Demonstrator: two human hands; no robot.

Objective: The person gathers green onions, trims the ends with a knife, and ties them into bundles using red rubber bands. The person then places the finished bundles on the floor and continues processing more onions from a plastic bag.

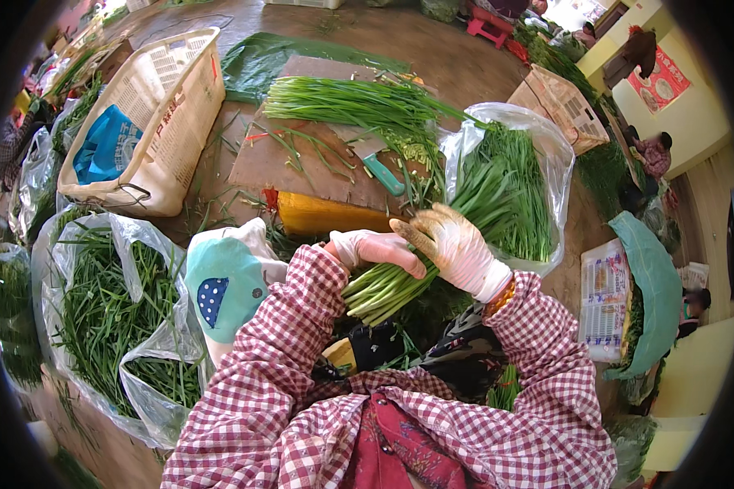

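A bunch of garlic chives [386,292] slants in front of my body, its pale stem ends pointing down and left. My left hand [382,250], in a thin white glove, is wrapped around the stems. Over the same bunch lies my right hand [459,247], in a stained, whitish glove. Its thumb and fingers are spread and slightly blurred, and whether it grips the bunch is unclear. The leafy end reaches over a clear plastic bag [561,177] holding more chives [529,214]. Beyond my hands, a knife with a green handle [384,175] rests on a brown board [263,165].
Trimmed chives [348,101] lie across the board, with cut bits near the knife. A yellow block [324,213] is under its front edge. At left are a plastic crate [177,131] and a bag of loose leaves [110,318]. A green sack [651,305] stands at right. Other people sit farther off.
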